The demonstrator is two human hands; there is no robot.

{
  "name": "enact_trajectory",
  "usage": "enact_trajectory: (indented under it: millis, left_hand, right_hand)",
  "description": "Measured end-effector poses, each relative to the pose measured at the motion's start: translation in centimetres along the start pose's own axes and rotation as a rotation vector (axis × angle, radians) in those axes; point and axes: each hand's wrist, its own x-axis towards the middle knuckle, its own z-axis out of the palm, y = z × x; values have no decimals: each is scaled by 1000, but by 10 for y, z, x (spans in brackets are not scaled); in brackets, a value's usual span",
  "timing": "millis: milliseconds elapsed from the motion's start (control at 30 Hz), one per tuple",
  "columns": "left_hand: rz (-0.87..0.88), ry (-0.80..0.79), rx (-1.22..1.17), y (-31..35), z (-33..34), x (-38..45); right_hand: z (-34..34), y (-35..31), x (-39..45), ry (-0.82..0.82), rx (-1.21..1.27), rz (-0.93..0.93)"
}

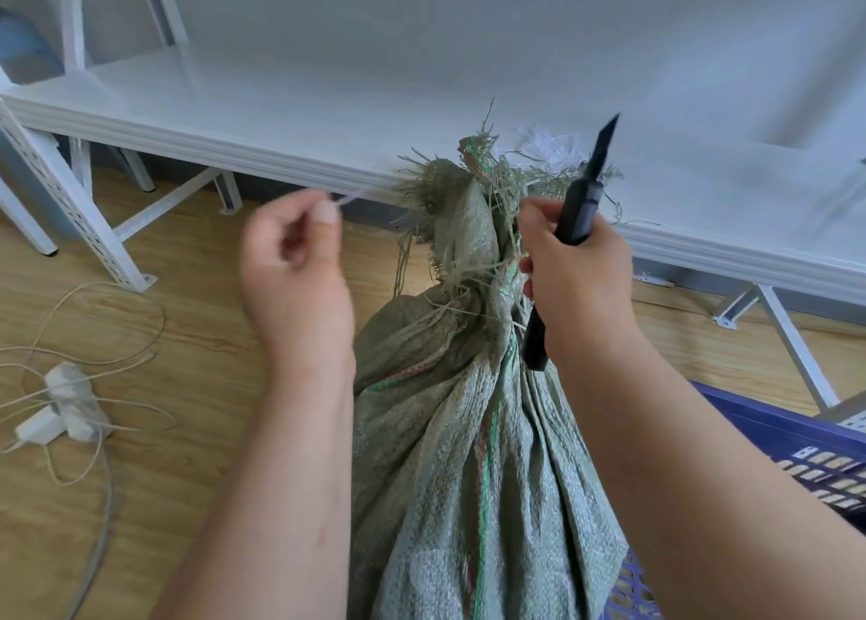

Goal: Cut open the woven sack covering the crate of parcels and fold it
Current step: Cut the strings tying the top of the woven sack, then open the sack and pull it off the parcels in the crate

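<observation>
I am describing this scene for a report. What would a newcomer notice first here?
First, the green woven sack rising in the centre, its frayed, bunched neck gripped by the right hand together with a black utility knife, blade up. To its left, the left hand pinches a thin white strand.

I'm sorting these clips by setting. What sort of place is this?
Probably a storeroom or parcel-sorting room: white metal shelving on bolted perforated legs, a tied woven sack over a blue plastic crate, and a power strip lying on the wood-look floor.
</observation>
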Motion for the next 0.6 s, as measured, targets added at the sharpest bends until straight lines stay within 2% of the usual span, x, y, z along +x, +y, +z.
enact_trajectory:
  millis: [67,133,200,333,400,533,600]
  left_hand:
    - [-2,-182,36,0,11,-12]
    - [53,-277,73,3,22,-23]
    - [126,-348,145,8,32,-32]
    - [250,-450,233,18,62,-40]
    - [286,-481,268,23,82,-39]
    - [404,-612,355,39,140,-51]
    - [445,-673,381,42,167,-60]
  right_hand:
    - [0,-4,-3,-61,-8,-42]
    - [-3,-11,-5,-177,15,-15]
    - [-11,-16,-3,-241,21,26]
    - [-48,-16,17,-238,-12,11]
    - [-69,-13,25,-294,-54,25]
    - [-116,-14,46,-435,-49,76]
    - [-140,-15,61,-412,-47,110]
